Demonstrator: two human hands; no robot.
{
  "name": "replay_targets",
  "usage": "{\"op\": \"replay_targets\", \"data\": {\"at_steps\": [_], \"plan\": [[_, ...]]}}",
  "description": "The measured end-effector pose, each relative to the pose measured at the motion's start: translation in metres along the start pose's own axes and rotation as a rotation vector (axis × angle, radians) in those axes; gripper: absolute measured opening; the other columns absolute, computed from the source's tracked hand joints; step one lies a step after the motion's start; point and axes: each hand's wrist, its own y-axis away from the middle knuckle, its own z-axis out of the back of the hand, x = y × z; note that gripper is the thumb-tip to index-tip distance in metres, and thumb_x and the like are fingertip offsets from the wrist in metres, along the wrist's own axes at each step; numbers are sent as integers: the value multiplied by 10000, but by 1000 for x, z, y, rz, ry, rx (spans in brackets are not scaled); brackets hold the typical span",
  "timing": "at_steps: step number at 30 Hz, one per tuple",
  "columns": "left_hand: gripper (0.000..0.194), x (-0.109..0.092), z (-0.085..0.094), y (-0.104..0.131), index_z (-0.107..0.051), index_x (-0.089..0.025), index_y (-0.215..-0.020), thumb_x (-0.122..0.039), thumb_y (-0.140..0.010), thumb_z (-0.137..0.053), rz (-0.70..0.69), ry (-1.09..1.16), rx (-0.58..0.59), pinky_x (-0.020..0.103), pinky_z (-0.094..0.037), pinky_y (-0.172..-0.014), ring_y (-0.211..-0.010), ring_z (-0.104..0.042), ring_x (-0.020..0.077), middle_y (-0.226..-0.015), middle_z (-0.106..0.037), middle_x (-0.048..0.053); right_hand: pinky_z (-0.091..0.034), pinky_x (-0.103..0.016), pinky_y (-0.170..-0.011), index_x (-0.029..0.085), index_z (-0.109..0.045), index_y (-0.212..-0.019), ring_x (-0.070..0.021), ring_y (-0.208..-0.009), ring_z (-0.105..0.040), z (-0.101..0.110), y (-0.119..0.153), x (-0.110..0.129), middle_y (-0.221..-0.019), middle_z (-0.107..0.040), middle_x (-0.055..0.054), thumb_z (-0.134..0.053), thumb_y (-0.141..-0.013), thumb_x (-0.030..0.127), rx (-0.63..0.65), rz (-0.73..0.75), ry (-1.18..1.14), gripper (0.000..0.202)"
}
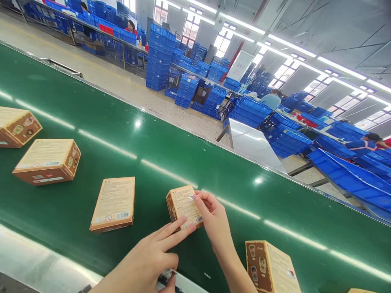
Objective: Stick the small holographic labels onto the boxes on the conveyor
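A small cream-and-brown carton (pixel 183 203) lies on the green conveyor belt in front of me, its printed side up. My right hand (pixel 214 215) pinches thumb and fingers together at the carton's upper right edge, on a small shiny sticker (pixel 191 198). Two stretched fingers of my left hand (pixel 152 252) rest on the near edge of the carton. Its other fingers curl round a silvery, dark-edged thing (pixel 166 276), mostly hidden by the hand.
More cartons lie to the left, the nearest carton (pixel 114 201) flat. At the right, another carton (pixel 275 264) bears a shiny sticker. Beyond the green belt (pixel 122 114) stand a metal slide (pixel 253 138), stacked blue crates (pixel 160 57) and people at benches.
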Motion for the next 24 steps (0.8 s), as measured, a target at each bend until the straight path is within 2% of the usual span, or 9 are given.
{"op": "replay_targets", "data": {"at_steps": [4,7,11,16,18,19,21,23,24], "plan": [[201,4,-17,0,-570,-219,-589,-35,-529,-518,-53,3,-75,365,-494,-1087,-1423,-429,293,-1588,-335,-22,-510,-312,-620,194,-656,-817,-218,-749,-646,5,5,-5,-939,-736,-91,-677,-792,578,-23,20,66,385],[227,2,-21,-3,-602,-218,-619,-23,-542,-519,-49,-18,-11,358,-478,-1101,-1440,-404,273,-1596,-311,-30,-526,-364,-731,207,-645,-815,-243,-819,-648,7,9,-7,-923,-724,-87,-631,-833,536,-96,82,202,329],[197,-1,-25,-10,-601,-206,-596,-24,-535,-559,-60,-25,35,401,-457,-1121,-1419,-429,309,-1595,-304,15,-505,-440,-857,220,-633,-828,-286,-960,-642,14,5,-10,-1067,-708,-112,-571,-850,481,-243,232,474,270],[221,-7,-25,-7,-627,-195,-728,-6,-663,-534,-77,-9,-31,423,-379,-1176,-1419,-435,292,-1559,-413,70,-539,-448,-832,197,-641,-1022,-294,-983,-659,38,8,5,-1113,-704,-130,-522,-867,412,-404,467,669,290],[230,-13,-16,-1,-623,-197,-782,-7,-739,-501,-28,55,-67,369,-390,-1165,-1428,-434,272,-1536,-481,79,-561,-345,-761,228,-657,-962,-232,-908,-683,47,25,17,-1037,-726,-74,-523,-920,360,-352,553,678,193],[220,-17,-10,2,-624,-202,-804,-27,-777,-494,31,107,-84,322,-438,-1116,-1374,-514,254,-1472,-570,83,-560,-288,-719,246,-657,-941,-194,-852,-690,51,37,23,-972,-730,-36,-531,-944,330,-288,577,672,151],[172,-25,2,5,-617,-218,-798,-125,-861,-486,218,258,-95,199,-540,-858,-1002,-719,177,-1093,-765,45,-548,-206,-682,272,-641,-960,-136,-777,-689,52,62,28,-883,-717,19,-544,-975,283,-97,624,637,99],[216,-32,12,6,-600,-217,-768,-280,-927,-468,470,450,-43,162,-449,-573,-598,-582,109,-671,-636,-39,-548,-186,-721,269,-612,-1030,-124,-799,-691,48,81,26,-904,-711,19,-527,-1003,269,100,703,609,89],[268,-35,16,5,-586,-210,-747,-359,-935,-465,581,545,-6,174,-372,-512,-536,-471,100,-589,-519,-64,-550,-197,-741,254,-599,-1057,-131,-813,-689,45,86,23,-922,-711,4,-515,-1012,258,165,760,617,96]]}}
